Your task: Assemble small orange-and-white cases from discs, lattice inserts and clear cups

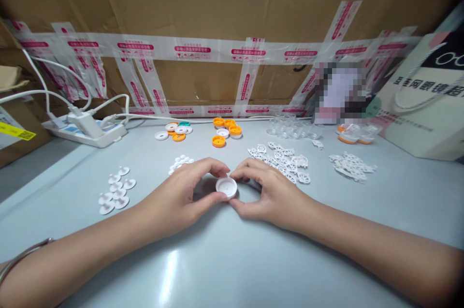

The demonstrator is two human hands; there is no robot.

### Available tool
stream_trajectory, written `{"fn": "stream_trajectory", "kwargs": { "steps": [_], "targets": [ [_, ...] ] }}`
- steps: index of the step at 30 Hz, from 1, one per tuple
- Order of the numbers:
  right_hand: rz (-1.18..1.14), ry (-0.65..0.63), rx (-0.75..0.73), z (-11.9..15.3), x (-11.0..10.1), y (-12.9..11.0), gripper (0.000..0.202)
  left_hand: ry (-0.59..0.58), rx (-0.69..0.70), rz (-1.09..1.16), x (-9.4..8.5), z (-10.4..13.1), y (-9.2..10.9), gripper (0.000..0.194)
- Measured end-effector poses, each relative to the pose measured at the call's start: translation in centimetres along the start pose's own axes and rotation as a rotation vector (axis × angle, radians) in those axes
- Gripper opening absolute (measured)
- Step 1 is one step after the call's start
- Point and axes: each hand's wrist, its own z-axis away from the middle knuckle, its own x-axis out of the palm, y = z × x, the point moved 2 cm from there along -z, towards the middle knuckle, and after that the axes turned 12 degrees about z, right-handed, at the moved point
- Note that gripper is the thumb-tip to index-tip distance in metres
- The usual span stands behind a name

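A small round white plastic cup-like part [226,187], with a raised rim and shallow inside facing up, is held just above or on the table between both hands. My left hand [190,189] pinches it from the left, thumb at the near edge and fingers at the far edge. From the right, my right hand [270,189] grips the same part with thumb and fingertips. Behind my left hand lie several tiny white rings [181,162], partly hidden. White openwork pieces [286,160] lie in a heap behind my right hand.
White discs with stems [116,189] stand at left. Farther back are orange and white rings [177,130], orange and white cups [226,131], clear cups [290,126] and another openwork pile [351,167]. A power strip [87,129], cardboard box [203,8] and paper bag [424,100] border the table.
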Motion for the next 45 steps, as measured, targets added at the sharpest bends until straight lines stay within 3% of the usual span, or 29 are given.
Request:
{"fn": "stream_trajectory", "kwargs": {
  "steps": [6, 13, 16, 18, 21, 23, 25, 27, 29, 33, 38, 45],
  "targets": [
    [-0.03, -0.019, 0.035, -0.1, 0.0, 0.2, 0.02, -0.034, 0.009, 0.021, 0.0, 0.1, 0.1, 0.022],
    [-0.005, -0.016, 0.027, -0.1, -0.7, 0.1, 0.029, 0.003, 0.022, 0.004, -0.1, 0.2, 0.3, 0.021],
    [0.008, 0.099, 0.082, -0.6, -3.7, 0.8, 0.034, 0.056, 0.025, -0.033, -0.4, 0.4, 0.2, 0.026],
    [0.054, 0.241, 0.213, -0.7, -7.0, 2.2, 0.028, 0.09, 0.011, -0.056, -0.6, 0.6, 0.1, 0.028],
    [0.133, 0.439, 0.487, 0.1, -12.2, 5.5, 0.035, 0.094, 0.016, -0.083, -0.8, 0.9, 0.0, 0.028],
    [0.221, 0.316, 0.595, 1.2, -14.6, 8.3, 0.038, 0.075, 0.053, -0.099, -0.7, 1.0, 0.1, 0.027],
    [0.283, 0.04, 0.698, 2.6, -15.8, 11.0, 0.037, 0.059, 0.103, -0.113, -0.7, 1.1, 0.2, 0.026],
    [0.294, -0.198, 0.657, 3.6, -16.0, 12.9, 0.033, 0.05, 0.139, -0.128, -0.7, 1.2, 0.2, 0.027],
    [0.331, -0.283, 0.607, 3.9, -15.7, 13.8, 0.032, 0.043, 0.15, -0.147, -0.7, 1.4, 0.2, 0.028],
    [0.503, -0.184, 0.575, 3.1, -14.4, 13.6, 0.037, 0.031, 0.135, -0.17, -0.8, 1.6, 0.2, 0.029],
    [0.539, -0.161, 0.471, 2.8, -12.7, 13.4, 0.043, 0.033, 0.16, -0.182, -0.9, 1.7, 0.4, 0.028],
    [0.539, -0.172, 0.534, 2.3, -12.2, 13.6, 0.025, 0.049, 0.186, -0.174, -1.0, 1.8, 0.6, 0.027]
  ]
}}
